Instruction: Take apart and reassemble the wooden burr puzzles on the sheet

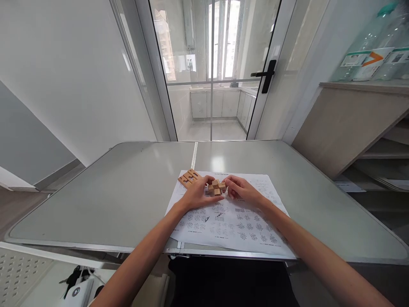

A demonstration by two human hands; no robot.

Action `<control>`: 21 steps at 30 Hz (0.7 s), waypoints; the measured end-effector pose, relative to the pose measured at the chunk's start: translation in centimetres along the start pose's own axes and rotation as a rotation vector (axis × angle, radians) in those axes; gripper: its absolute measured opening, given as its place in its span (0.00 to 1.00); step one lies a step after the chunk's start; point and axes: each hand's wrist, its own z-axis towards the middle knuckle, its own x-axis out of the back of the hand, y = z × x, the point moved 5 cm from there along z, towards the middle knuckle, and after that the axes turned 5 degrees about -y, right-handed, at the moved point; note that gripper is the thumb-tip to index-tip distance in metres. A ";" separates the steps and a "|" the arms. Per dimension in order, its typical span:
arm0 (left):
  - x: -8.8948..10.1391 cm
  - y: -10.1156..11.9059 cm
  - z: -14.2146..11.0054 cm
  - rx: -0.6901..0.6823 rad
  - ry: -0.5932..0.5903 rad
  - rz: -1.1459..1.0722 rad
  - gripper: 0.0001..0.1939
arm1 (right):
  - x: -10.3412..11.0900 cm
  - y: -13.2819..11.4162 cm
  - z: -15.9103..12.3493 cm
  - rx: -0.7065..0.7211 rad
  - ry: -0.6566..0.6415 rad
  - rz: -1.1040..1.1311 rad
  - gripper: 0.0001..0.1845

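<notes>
Between my two hands is a small wooden interlocking puzzle (216,186) made of several light-brown blocks. My left hand (200,194) has its thumb and fingers closed around the puzzle's left side. From the other side, my right hand (241,187) pinches one end of it with thumb and fingertips. Under both hands lies a white instruction sheet (223,230) printed with rows of small diagrams. Just beyond my left hand, a flat wooden puzzle board (188,177) with dark cut-out shapes rests partly on the sheet's upper left corner.
The grey folding table (128,200) has a seam running down its middle. Behind it stands a glass door with a black handle (267,76). On the right, plastic bottles (367,59) top a wooden shelf (345,123). A white device (79,292) lies below the table's left front.
</notes>
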 end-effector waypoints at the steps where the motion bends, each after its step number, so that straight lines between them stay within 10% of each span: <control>1: 0.0 0.0 0.0 -0.003 -0.001 -0.001 0.29 | 0.0 0.0 0.0 -0.001 -0.002 0.003 0.29; 21: -0.1 0.1 -0.1 0.023 -0.032 -0.038 0.29 | -0.4 -0.5 -0.3 0.035 -0.022 -0.022 0.23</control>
